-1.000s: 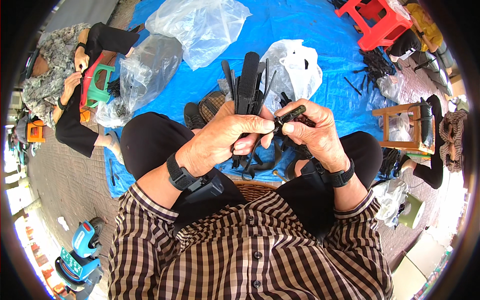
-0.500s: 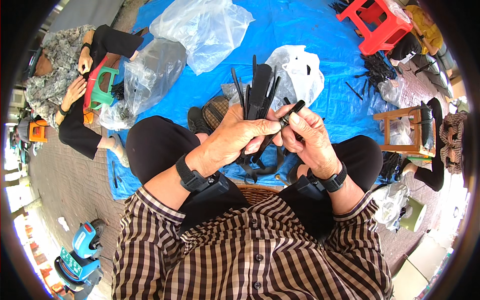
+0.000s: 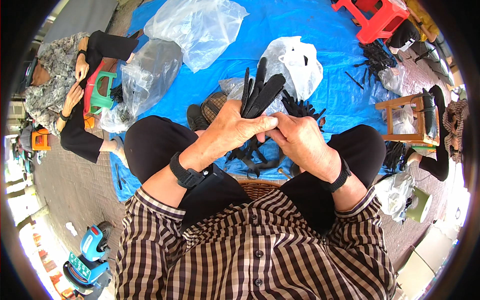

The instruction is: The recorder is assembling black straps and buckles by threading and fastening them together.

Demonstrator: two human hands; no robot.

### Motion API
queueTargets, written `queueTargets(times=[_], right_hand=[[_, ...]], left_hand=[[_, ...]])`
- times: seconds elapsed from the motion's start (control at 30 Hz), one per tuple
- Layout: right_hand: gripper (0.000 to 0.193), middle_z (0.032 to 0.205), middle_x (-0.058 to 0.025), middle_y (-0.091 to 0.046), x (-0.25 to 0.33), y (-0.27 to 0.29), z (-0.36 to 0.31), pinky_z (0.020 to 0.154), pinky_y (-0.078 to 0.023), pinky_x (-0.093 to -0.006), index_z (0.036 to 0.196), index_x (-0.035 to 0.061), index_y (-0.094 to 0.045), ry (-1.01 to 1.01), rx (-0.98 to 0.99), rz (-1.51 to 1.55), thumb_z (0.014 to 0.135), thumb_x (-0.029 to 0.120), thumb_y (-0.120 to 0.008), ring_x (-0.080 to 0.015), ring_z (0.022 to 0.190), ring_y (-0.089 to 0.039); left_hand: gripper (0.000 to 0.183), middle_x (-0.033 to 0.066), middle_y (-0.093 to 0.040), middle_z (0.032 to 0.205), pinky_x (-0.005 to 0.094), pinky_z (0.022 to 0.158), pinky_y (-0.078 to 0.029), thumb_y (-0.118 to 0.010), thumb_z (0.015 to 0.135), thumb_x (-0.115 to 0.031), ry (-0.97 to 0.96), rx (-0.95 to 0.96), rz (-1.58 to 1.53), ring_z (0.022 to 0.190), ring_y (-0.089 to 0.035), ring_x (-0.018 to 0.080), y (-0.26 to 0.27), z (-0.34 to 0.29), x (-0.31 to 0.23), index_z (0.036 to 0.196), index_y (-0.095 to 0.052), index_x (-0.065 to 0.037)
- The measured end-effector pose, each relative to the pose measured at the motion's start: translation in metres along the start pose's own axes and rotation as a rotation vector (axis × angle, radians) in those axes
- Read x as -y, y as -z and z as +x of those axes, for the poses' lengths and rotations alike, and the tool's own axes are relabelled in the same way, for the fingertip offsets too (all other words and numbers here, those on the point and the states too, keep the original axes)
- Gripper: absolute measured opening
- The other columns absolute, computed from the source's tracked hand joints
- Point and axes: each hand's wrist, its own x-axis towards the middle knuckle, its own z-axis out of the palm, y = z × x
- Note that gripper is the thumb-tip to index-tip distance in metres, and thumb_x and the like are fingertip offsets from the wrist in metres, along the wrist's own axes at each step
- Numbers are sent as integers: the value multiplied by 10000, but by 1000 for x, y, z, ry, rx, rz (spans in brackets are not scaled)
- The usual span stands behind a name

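Observation:
My left hand [image 3: 227, 127] is closed around a bundle of black straps [image 3: 265, 95], whose flat ends fan out above the fist. My right hand [image 3: 302, 142] is closed too, its fingertips meeting my left thumb at the lower part of the bundle. What the right fingers pinch is hidden behind the hand. Beyond the right hand lies a heap of short black strips [image 3: 302, 106]. Under both hands, more black straps [image 3: 250, 162] lie loosely between my knees.
A blue tarp [image 3: 280, 20] spreads ahead, bearing clear plastic bags [image 3: 195, 32] and a white bag [image 3: 302, 65]. A wicker basket [image 3: 257, 189] sits by my lap. One person [image 3: 60, 80] works at left; a red stool [image 3: 372, 22] and wooden stool [image 3: 412, 120] stand right.
My right hand has turned over, its back now showing, and drawn in against the left. The bundle's ends have shifted and lean more to the right. The black strip heap has come into view.

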Motion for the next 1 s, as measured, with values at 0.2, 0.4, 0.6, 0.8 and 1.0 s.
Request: queueTargets(times=[0.2,0.4,0.6,0.8,1.0], right_hand=[[168,650,-124,-585,9,9,-1,493,-469,-368,849,23,-527,57,-56,-25,763,110,-641,-314,595,-598],[190,625,-112,-564,9,16,-3,477,-447,-356,884,47,-527,65,-67,67,755,103,-655,-313,576,-583],[228,607,-105,-555,8,18,-7,458,-432,-332,919,52,-566,133,-72,136,723,72,-681,-278,527,-564],[206,564,-44,-507,12,23,-7,422,-378,-267,905,62,-606,82,-90,302,727,95,-704,-154,442,-491],[195,573,-44,-517,13,24,-7,423,-381,-273,909,65,-600,29,-39,385,740,96,-693,-170,453,-509]], left_hand=[[137,33,-587,582,193,374,-295,-634,805,-156,50,47,22,436,-439,48,5,-4,2,793,-589,-27],[112,67,-576,585,186,353,-269,-619,808,-111,73,83,-237,404,-393,34,11,-11,0,842,-578,-12],[106,60,-557,564,169,348,-271,-648,800,-87,98,104,-293,386,-399,29,15,-21,-5,858,-595,-16],[115,62,-557,561,166,341,-275,-653,798,-88,70,139,-357,382,-411,29,17,-24,-7,863,-601,-9],[125,63,-560,565,167,343,-277,-653,801,-102,45,178,-378,381,-406,27,19,-24,-4,862,-600,-7]])
